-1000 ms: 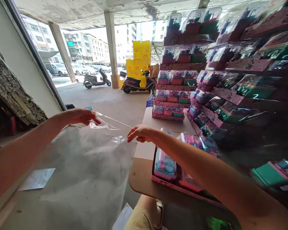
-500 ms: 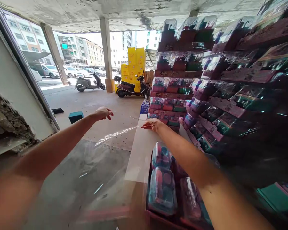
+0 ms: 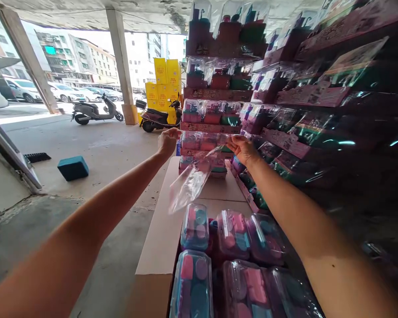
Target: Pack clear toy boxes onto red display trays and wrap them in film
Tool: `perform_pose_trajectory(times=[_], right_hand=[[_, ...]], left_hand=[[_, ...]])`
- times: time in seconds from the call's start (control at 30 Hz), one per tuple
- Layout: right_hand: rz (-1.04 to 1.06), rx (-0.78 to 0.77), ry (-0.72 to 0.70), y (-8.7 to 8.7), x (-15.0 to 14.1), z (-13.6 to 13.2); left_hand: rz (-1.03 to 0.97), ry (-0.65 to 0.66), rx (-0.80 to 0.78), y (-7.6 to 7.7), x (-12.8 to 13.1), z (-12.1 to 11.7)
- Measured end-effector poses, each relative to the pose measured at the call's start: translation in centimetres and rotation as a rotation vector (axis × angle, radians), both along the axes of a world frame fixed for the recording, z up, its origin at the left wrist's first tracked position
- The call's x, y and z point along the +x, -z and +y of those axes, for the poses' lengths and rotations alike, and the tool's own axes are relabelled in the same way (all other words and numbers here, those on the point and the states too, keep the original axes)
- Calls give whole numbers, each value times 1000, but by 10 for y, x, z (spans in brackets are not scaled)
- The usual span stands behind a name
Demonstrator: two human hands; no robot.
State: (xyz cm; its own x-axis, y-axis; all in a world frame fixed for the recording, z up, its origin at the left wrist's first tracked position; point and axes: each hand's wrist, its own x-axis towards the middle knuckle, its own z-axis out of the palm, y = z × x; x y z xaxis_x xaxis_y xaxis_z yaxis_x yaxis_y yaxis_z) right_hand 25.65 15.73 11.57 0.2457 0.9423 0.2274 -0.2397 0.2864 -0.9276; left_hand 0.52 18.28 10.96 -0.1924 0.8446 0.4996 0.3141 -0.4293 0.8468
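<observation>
1. Stack of packaged sets [image 3: 215, 94]: I find it rising beyond the hands, its lower layers standing on the far part of the tabletop [image 3: 155, 225].

2. Tabletop: pale-covered, it runs away from my viewpoint, passing below both hands.

3. Lidded boxes [image 3: 191, 285]: I count at least six, clear-topped, grouped at the near end, below the hands and closer to the body than they are.

4. Clear plastic sheet [image 3: 194, 183]: I note it over the tabletop, short of the stack and beyond the lidded boxes. Whether it is a bag or flat film I cannot tell. Governing relation, in my judgement: its visible length slants down and leftward from the right hand [image 3: 243, 149], which is the nearer hand to its upper end. Contact between its lower end and the tabletop cannot be confirmed.

5. Right hand: thumb and fingers are pinched together on the sheet's upper end.

6. Left hand [image 3: 168, 142]: raised, fingers drawn in and pointing toward the right hand. I cannot tell whether it grips an edge.
</observation>
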Motion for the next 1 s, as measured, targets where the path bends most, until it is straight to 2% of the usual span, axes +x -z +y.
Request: perform_pose_trajectory(times=[0.07,0.13,0.23,0.33,0.43,0.53,0.67,0.8,0.9,1.0], right_hand=[[-8,-4,-1,3,16,-24],[-29,2,-9,8,30,-54],[-99,-2,-43,18,48,-107],[-163,-71,-66,29,61,-165],[-203,-175,-67,42,65,-220],[-244,-252,-89,55,62,-263],[-317,-284,-100,67,53,-303],[-431,-259,-61,78,50,-327],[-515,-252,-137,89,55,-340],[-636,-238,-159,99,63,-353]], left_hand=[[-25,21,-27,3,9,-15],[-57,117,-78,2,13,-39],[-71,312,-126,-1,12,-89],[-42,462,-159,2,8,-140],[-9,572,-219,16,1,-183],[37,626,-263,37,-9,-215],[120,631,-278,67,-24,-249],[202,651,-242,88,-36,-279],[292,682,-164,101,-43,-299],[436,728,-4,112,-49,-313]])
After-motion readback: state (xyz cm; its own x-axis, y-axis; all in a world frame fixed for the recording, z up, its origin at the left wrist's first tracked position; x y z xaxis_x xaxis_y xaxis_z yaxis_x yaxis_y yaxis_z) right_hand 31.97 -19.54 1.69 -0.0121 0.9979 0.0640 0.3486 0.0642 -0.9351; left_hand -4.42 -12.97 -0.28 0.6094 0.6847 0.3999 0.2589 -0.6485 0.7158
